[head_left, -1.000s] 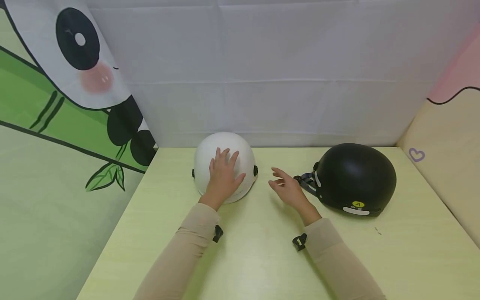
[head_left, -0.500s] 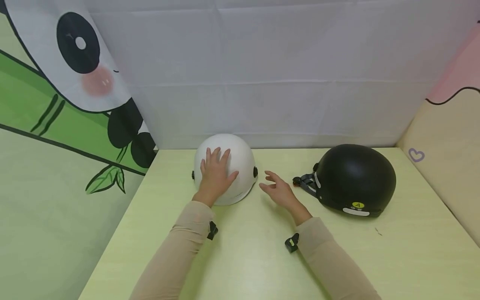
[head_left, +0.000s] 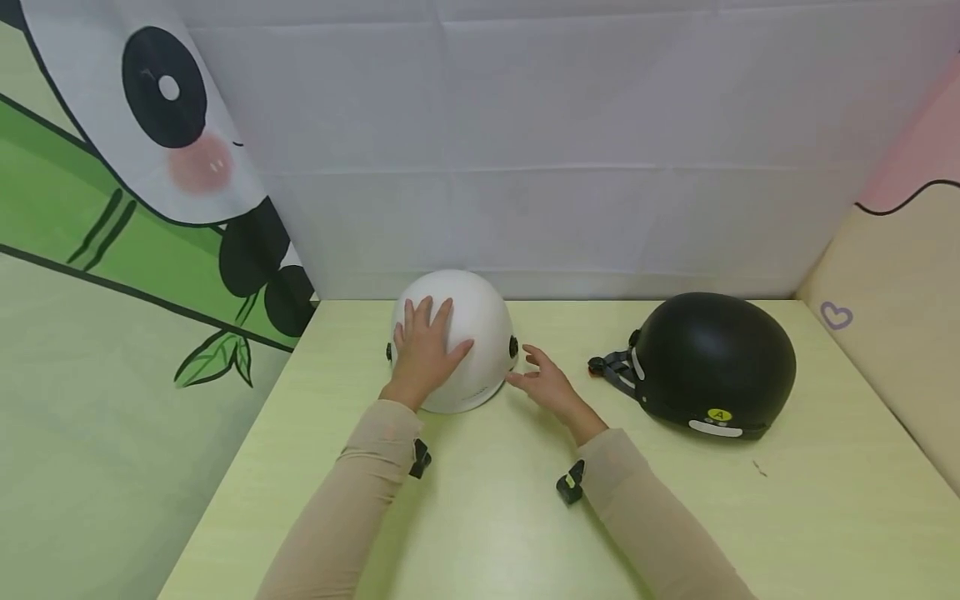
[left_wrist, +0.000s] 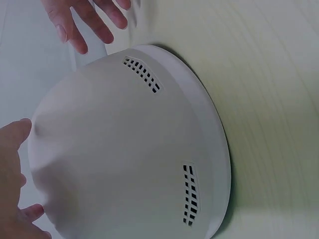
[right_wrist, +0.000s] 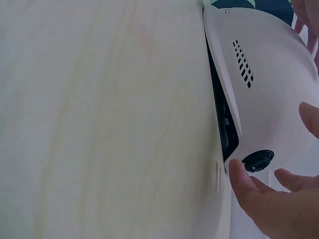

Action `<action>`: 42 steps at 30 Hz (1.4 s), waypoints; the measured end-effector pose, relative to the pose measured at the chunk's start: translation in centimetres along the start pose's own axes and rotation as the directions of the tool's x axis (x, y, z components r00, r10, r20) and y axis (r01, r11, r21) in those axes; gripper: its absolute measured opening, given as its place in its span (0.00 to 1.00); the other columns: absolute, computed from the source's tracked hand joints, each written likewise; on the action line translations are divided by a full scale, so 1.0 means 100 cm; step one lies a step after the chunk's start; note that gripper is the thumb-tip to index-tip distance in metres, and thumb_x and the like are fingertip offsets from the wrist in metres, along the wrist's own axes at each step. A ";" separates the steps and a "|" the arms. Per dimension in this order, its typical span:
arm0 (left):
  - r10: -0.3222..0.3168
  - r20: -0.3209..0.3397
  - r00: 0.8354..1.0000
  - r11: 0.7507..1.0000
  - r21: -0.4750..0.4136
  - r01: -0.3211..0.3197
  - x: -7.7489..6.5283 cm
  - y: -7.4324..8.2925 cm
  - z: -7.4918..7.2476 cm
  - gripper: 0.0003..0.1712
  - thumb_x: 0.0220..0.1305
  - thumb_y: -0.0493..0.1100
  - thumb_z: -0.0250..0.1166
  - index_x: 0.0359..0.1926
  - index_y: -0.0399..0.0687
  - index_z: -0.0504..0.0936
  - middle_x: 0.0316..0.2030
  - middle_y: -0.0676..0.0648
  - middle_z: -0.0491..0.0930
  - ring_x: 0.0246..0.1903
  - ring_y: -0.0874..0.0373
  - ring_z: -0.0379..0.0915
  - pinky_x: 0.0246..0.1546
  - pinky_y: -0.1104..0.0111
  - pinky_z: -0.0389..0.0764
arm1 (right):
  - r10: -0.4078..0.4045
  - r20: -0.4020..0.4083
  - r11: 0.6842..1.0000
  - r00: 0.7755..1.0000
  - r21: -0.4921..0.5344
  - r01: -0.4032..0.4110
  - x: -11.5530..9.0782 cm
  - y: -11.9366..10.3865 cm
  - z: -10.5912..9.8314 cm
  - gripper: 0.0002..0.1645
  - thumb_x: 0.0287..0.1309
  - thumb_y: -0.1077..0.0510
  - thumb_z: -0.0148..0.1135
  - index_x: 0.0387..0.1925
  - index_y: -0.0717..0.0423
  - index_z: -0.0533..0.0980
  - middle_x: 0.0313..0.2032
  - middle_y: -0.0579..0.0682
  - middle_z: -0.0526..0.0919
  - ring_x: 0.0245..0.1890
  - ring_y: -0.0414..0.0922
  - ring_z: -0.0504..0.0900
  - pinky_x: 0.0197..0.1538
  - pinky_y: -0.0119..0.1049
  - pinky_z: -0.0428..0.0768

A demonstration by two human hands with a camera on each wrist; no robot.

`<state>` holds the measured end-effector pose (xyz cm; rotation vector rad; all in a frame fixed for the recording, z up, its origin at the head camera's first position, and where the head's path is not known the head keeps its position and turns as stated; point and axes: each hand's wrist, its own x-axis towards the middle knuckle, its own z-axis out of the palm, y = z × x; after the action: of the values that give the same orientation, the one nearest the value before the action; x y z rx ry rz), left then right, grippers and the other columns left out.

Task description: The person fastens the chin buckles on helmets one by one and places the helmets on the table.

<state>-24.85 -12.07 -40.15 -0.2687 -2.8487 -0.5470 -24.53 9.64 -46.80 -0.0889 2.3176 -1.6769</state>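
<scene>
A white helmet (head_left: 483, 317) sits dome up on the table against the back cloth. Over its dome, on the left side, lies my left hand (head_left: 426, 354), fingers spread; the left wrist view has this hand (left_wrist: 12, 184) along its edge, with the fingertips at the shell. Vent slots (left_wrist: 190, 194) show near the rim. My right hand (head_left: 551, 387) is by the helmet's right side, fingers loosely extended. In the right wrist view, its thumb and fingers (right_wrist: 239, 179) are close around the black side knob (right_wrist: 259, 160); contact is hard to tell.
To the right stands a black helmet (head_left: 716, 358) with a yellow round sticker (head_left: 718, 414) and a strap buckle (head_left: 597, 365) pointing left. White cloth (head_left: 562, 150) closes off the back of the pale table (head_left: 487, 517). Printed cloth (head_left: 225, 467) hangs at the left.
My left hand has slid left across the white helmet. My right hand has moved left, away from the black helmet's strap to the white helmet's right side. Both helmets stay in place.
</scene>
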 end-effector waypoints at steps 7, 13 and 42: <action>-0.026 0.005 1.000 1.000 0.003 0.026 0.003 -0.005 -0.001 0.45 0.65 0.64 0.59 0.74 0.48 0.57 0.72 0.34 0.48 0.71 0.31 0.31 0.62 0.35 0.45 | 0.042 0.042 0.997 0.998 0.061 -0.045 0.005 -0.001 0.003 0.53 0.61 0.50 0.67 0.77 0.51 0.46 0.72 0.61 0.54 0.54 0.63 0.76 0.59 0.57 0.68; -0.047 0.001 0.999 0.998 -0.029 0.047 0.003 -0.012 0.002 0.47 0.64 0.67 0.58 0.75 0.50 0.56 0.73 0.35 0.42 0.71 0.32 0.29 0.62 0.34 0.44 | 0.031 0.068 0.992 0.997 0.120 -0.039 0.008 0.000 0.008 0.54 0.60 0.51 0.69 0.77 0.50 0.45 0.73 0.61 0.52 0.51 0.62 0.79 0.59 0.55 0.70; -0.100 0.030 0.995 0.990 -0.099 0.103 0.000 -0.012 0.000 0.49 0.62 0.68 0.60 0.76 0.54 0.53 0.74 0.38 0.37 0.71 0.35 0.26 0.55 0.28 0.51 | 0.034 0.003 0.969 0.999 0.245 -0.034 0.017 -0.007 0.024 0.60 0.55 0.57 0.73 0.77 0.51 0.43 0.73 0.61 0.49 0.50 0.60 0.79 0.51 0.44 0.78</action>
<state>-25.07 -13.20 -40.54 -0.1490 -2.8750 -0.7139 -25.62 6.84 -47.20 0.0025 2.0800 -1.9298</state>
